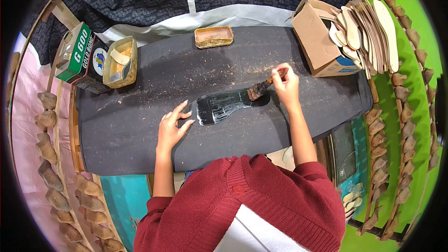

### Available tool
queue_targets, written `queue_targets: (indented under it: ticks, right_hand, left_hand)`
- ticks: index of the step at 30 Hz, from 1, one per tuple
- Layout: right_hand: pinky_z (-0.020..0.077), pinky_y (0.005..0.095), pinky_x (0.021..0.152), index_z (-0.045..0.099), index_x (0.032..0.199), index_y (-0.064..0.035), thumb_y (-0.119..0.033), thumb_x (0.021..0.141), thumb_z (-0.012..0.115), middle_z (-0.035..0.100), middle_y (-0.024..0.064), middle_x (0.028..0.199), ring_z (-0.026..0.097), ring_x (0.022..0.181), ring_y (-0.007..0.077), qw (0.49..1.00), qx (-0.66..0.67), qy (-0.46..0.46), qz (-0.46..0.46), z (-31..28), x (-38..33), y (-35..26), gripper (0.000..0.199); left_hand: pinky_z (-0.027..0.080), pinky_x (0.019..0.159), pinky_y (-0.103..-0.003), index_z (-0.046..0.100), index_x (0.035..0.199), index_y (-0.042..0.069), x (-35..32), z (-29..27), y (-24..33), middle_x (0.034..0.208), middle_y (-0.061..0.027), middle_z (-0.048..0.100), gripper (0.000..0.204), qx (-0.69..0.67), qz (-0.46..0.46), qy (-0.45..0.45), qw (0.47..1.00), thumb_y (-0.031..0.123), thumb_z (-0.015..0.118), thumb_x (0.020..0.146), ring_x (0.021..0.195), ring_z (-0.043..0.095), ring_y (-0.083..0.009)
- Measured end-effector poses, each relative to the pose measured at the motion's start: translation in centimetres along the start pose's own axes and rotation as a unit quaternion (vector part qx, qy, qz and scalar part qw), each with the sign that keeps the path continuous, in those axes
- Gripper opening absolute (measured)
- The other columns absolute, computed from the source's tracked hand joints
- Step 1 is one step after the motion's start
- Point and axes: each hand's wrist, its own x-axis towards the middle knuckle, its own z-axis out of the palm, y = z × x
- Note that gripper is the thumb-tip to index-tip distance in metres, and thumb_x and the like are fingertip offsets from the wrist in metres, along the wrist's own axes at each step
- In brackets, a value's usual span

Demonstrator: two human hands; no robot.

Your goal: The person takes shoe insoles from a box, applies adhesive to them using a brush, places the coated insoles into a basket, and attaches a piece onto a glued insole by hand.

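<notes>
Red sweater (261,205) nearest | left hand (172,128) spread flat, pinning sole (226,105) mid-table | right hand (285,84) gripping brush (263,87) at sole's right end | sole looks mostly wet-coated, probably nearly done

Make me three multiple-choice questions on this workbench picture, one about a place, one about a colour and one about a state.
1. Where is the cardboard box of insoles?
A. far right of the table
B. near left corner
C. on the floor

2. What colour is the sole-shaped piece being brushed?
A. white
B. black
C. red

3. What is the right hand doing?
A. resting empty
B. holding a brush
C. lifting a tin

Answers:
1 A, the cardboard box sits at the far right of the table.
2 B, the sole-shaped piece is glossy black.
3 B, the right hand grips the brush; the left hand steadies the piece.
</notes>
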Motion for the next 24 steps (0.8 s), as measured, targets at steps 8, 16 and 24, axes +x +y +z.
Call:
queue_targets:
  ticks: [8, 16, 24]
  right_hand:
    - [0.0374, 0.0195, 0.048, 0.049, 0.078, -0.0022, -0.01, 0.079, 0.055, 0.048, -0.0018, 0.06, 0.043, 0.056, 0.003, 0.996, -0.052, 0.054, 0.038, -3.9, 0.9, 2.4, 0.01]
    - [0.0367, 0.0182, 0.048, 0.049, 0.078, -0.002, -0.007, 0.078, 0.055, 0.047, -0.0024, 0.058, 0.042, 0.053, 0.003, 0.998, 0.001, 0.058, 0.026, -2.6, -0.8, 1.5, 0.008]
    - [0.0367, 0.0195, 0.047, 0.049, 0.077, -0.0025, -0.007, 0.078, 0.056, 0.049, -0.0007, 0.058, 0.044, 0.054, 0.0031, 0.998, 0.021, 0.051, 0.035, -2.8, -1.4, 1.5, 0.008]
  left_hand:
    - [0.038, 0.055, -0.023, 0.051, 0.113, 0.011, -0.1, -0.2, 0.0, 0.081, -0.0006, 0.065, 0.055, -0.001, -0.01, -0.001, 1.0, 0.011, 0.071, 0.062, 0.057, 0.044, -0.0114]
    - [0.041, 0.067, -0.029, 0.051, 0.114, 0.015, 0.0, -0.2, 0.2, 0.081, 0.0004, 0.064, 0.053, 0.002, -0.039, -0.019, 0.999, 0.018, 0.07, 0.064, 0.057, 0.047, -0.0155]
    - [0.037, 0.053, -0.023, 0.051, 0.113, 0.011, -0.1, -0.1, 0.0, 0.08, -0.0005, 0.065, 0.055, -0.002, 0.003, 0.003, 1.0, 0.012, 0.071, 0.062, 0.055, 0.042, -0.0108]
